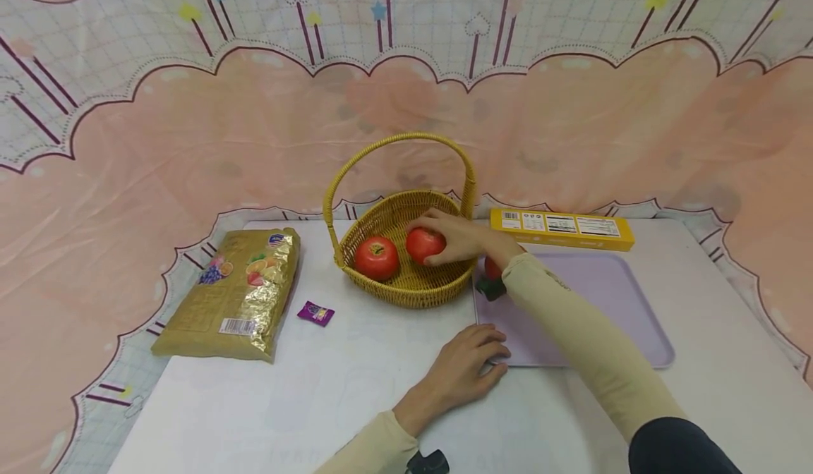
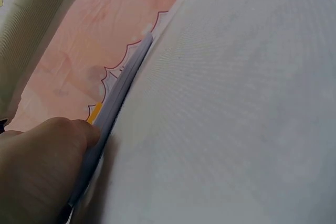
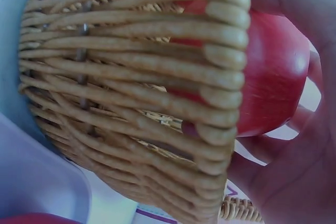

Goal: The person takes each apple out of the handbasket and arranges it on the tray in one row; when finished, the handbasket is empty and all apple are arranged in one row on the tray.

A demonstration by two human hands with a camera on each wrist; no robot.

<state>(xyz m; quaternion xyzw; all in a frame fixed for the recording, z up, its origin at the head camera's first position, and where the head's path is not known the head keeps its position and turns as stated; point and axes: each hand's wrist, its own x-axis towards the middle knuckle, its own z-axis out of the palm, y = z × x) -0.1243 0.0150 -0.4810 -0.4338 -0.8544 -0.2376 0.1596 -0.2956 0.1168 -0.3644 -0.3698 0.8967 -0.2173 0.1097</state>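
Note:
My right hand (image 1: 454,238) grips a red apple (image 1: 424,245) inside the yellow wicker basket (image 1: 413,299), its fingers curled round the fruit. In the right wrist view, the apple (image 3: 275,72) shows above the woven rim, with the basket wall hiding its lower part. Another red apple (image 1: 377,258) sits in the basket's left side. A further red fruit (image 1: 492,268) lies on the lavender tray (image 1: 610,305), mostly hidden by my right forearm. My left hand (image 1: 466,365) rests at the tray's near left corner, fingers relaxed over the rim; the left wrist view shows the tray (image 2: 123,87) edge-on.
A gold snack bag (image 1: 235,294) lies on the left of the white table (image 1: 356,403), with a small purple-wrapped candy (image 1: 315,313) beside it. Behind the tray lies a long yellow box (image 1: 562,230). The basket's tall handle (image 1: 400,137) arches over its opening. A patterned cloth hangs behind.

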